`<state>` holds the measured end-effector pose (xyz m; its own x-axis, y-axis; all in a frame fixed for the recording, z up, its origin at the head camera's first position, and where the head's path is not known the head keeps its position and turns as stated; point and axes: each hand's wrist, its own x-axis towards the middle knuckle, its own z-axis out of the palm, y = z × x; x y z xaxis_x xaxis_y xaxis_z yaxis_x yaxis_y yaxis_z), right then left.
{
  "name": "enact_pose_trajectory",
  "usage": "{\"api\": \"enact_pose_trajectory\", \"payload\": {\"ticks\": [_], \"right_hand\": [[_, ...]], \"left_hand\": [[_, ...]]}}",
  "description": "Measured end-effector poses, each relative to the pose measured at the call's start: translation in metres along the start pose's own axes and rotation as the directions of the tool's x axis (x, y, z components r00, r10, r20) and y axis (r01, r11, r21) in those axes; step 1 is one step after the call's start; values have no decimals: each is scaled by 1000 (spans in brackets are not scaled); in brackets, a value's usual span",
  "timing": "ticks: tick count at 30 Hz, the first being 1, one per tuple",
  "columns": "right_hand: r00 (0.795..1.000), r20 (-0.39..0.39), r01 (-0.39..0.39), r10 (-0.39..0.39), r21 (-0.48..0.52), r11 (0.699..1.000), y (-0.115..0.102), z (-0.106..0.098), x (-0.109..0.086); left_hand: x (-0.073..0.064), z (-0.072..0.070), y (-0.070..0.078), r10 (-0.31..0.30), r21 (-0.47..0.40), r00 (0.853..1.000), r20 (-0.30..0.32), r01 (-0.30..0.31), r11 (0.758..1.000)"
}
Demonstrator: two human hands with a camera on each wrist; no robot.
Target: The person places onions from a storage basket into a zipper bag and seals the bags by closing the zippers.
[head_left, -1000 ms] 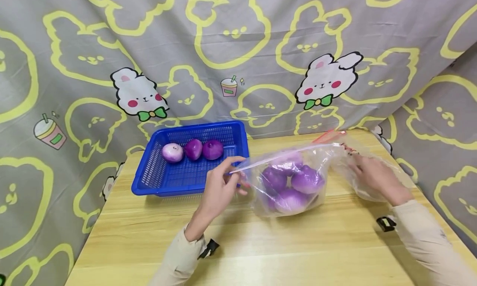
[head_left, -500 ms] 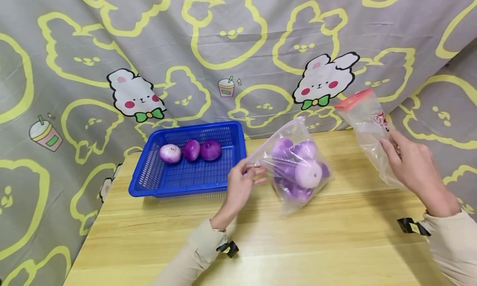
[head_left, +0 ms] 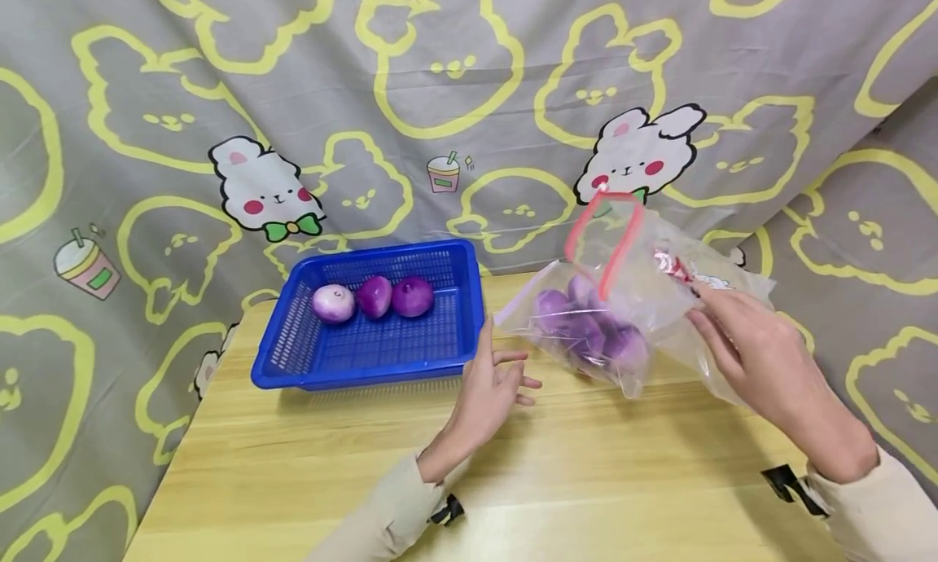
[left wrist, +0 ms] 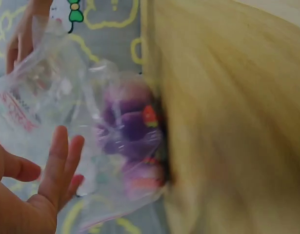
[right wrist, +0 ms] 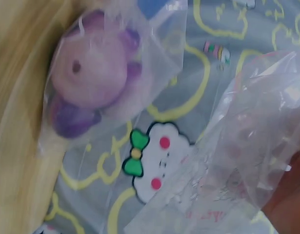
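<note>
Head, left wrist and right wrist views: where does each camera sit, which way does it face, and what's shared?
Head: on the head, facing forward and down at table, blue basket and onion bag; left hand, right hand and sleeves show.
Left wrist: on that wrist, scene turned sideways, facing onion bag and curtain; left hand lower left, right hand upper left.
Right wrist: on that wrist, also sideways, facing onion bag and curtain; right hand, partly behind the red-zipped bag, at right edge.
Shared by both wrists: onion bag, curtain, right hand.
</note>
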<state>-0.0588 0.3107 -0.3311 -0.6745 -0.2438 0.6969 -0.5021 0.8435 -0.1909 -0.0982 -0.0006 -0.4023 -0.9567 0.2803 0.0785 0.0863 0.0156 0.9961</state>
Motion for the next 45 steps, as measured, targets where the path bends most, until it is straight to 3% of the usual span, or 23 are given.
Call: {"api": "enact_pose_trajectory", "payload": {"ticks": [3, 6, 11, 16, 20, 25, 27, 31, 35, 37, 39, 41, 42, 45], "right_hand": [[994, -44, 106, -104, 39, 994, -15, 5, 0], [974, -101, 212, -204, 79, 974, -36, 9, 4], [924, -165, 365, -345, 110, 925, -77, 12, 16], [892, -155, 442, -424, 112, 890, -98, 20, 16], [900, -67, 437, -432, 125, 891, -104, 29, 11], [918, 72, 371, -391, 199, 907, -114, 25, 11], [919, 69, 363, -387, 229, 903, -120, 18, 16], [904, -80, 427, -421, 260, 866, -136, -2, 30], [825, -260, 560, -502, 254, 789, -151, -12, 39], [788, -262, 611, -557, 219, 761, -159, -13, 42], [768, -210, 637, -605, 149, 757, -167, -13, 44], [765, -133, 643, -631, 87, 761, -174, -13, 45], [764, -95, 645, -639, 63, 762, -176, -14, 46], [759, -74, 650, -647, 36, 759, -177, -12, 48]], "left_hand": [[-11, -9, 16, 101, 38, 994, 33, -102, 994], [-17, -19, 37, 149, 13, 985, 82, -150, 989], [-22, -34, 70, 140, -113, 980, 143, -124, 986], [-30, -47, 87, 105, -67, 989, 100, -98, 993], [-36, -54, 90, 136, -37, 990, 43, -134, 990], [-49, -56, 97, 254, 40, 967, -11, -254, 966], [-57, -56, 102, 315, 94, 948, -41, -310, 946], [-70, -54, 112, 466, 219, 880, -95, -438, 872], [-79, -50, 118, 560, 321, 825, -76, -511, 797], [-82, -45, 118, 585, 384, 810, -44, -527, 758], [-86, -41, 118, 600, 439, 800, -6, -538, 720], [-90, -37, 117, 608, 487, 794, 25, -540, 686], [-92, -35, 117, 602, 502, 798, 35, -535, 680], [-96, -34, 116, 621, 540, 782, 40, -540, 645]]}}
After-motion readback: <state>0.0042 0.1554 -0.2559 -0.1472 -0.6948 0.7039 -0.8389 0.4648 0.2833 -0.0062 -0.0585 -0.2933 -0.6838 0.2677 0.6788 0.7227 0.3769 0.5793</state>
